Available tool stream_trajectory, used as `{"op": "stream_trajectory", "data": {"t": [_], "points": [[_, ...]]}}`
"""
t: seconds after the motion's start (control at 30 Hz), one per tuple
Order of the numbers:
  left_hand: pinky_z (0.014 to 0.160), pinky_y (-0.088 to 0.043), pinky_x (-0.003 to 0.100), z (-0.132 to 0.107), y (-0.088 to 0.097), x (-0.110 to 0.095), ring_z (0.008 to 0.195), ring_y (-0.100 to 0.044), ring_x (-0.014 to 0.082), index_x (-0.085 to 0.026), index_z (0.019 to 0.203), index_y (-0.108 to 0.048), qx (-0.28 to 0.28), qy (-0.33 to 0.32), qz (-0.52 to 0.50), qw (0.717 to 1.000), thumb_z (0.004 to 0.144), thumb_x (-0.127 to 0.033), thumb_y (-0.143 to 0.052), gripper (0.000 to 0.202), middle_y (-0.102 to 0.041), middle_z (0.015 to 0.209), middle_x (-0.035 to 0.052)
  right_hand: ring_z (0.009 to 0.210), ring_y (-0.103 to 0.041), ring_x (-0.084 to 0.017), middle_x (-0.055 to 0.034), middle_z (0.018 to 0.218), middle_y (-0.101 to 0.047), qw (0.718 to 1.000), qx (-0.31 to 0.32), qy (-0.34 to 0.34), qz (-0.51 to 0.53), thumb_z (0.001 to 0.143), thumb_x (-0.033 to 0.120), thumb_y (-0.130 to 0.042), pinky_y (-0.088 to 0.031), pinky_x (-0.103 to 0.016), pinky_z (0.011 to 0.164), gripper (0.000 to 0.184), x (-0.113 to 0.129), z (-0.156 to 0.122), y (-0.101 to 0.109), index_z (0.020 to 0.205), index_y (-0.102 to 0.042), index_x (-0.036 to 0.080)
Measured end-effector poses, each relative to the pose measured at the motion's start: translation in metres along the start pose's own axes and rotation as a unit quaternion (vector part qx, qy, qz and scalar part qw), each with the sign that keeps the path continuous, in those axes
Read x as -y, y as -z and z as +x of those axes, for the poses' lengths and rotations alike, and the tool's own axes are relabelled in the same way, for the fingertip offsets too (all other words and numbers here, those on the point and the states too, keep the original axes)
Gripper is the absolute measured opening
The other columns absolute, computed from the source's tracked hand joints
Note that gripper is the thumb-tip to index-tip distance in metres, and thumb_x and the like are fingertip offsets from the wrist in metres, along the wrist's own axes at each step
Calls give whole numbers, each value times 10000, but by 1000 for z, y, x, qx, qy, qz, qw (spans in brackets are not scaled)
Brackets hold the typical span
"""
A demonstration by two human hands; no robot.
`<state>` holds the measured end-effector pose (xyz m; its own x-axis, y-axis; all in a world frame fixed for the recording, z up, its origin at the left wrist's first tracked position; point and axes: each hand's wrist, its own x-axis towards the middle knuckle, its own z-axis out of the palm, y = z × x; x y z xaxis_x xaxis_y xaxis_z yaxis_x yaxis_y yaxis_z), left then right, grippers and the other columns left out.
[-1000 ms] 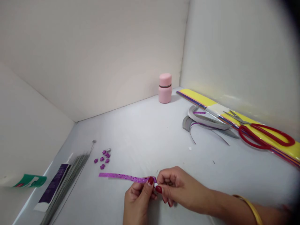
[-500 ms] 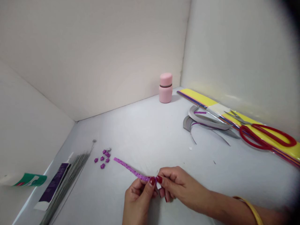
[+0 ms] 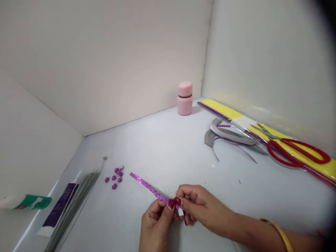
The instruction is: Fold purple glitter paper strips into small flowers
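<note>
In the head view, the left hand [image 3: 156, 222] pinches a shiny purple strip [image 3: 149, 188] near its lower end, between thumb and fingers. The right hand [image 3: 201, 203] grips that same end, its thumb just beside the left one. The strip is held up over the worktop [image 3: 157, 147], its free end slanting away toward some small purple stars [image 3: 113, 177]. Farther left, a tube [image 3: 60, 207] lies beside a bundle of wires [image 3: 76, 206]. Red-handled scissors [image 3: 287, 142] rest on a yellow packet [image 3: 223, 109] at right.
</note>
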<state>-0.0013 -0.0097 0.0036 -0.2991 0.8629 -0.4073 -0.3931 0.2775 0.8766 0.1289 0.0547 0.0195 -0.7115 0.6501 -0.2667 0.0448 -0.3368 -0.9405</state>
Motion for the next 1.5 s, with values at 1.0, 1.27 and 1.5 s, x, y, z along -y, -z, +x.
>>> {"op": "stream_trajectory", "data": {"t": [1.0, 1.27, 1.5], "points": [[631, -420, 252, -3, -1, -2, 611, -557, 154, -174, 577, -720, -56, -32, 1, 998, 506, -460, -794, 305, -684, 584, 31, 420, -490, -61, 26, 541, -572, 998, 29, -60, 24, 728, 407, -633, -313, -164, 408, 293, -1, 1, -3, 670, -504, 151], [641, -410, 227, -3, 0, -1, 633, -550, 138, -176, 601, -720, -60, -6, -29, 998, 496, -437, -808, 294, -682, 601, 18, 472, -491, -64, 22, 573, -547, 999, 22, -14, -26, 837, 279, -494, -368, -171, 468, 190, -3, -2, -4, 704, -515, 146], [630, -428, 223, -1, -1, -1, 636, -548, 138, -172, 642, -704, -57, -26, -12, 998, 533, -454, -784, 313, -660, 633, 16, 526, -495, -78, 16, 623, -539, 999, -14, 22, -45, 825, 175, -466, -399, -201, 531, 133, -5, -1, -3, 729, -550, 139]]}}
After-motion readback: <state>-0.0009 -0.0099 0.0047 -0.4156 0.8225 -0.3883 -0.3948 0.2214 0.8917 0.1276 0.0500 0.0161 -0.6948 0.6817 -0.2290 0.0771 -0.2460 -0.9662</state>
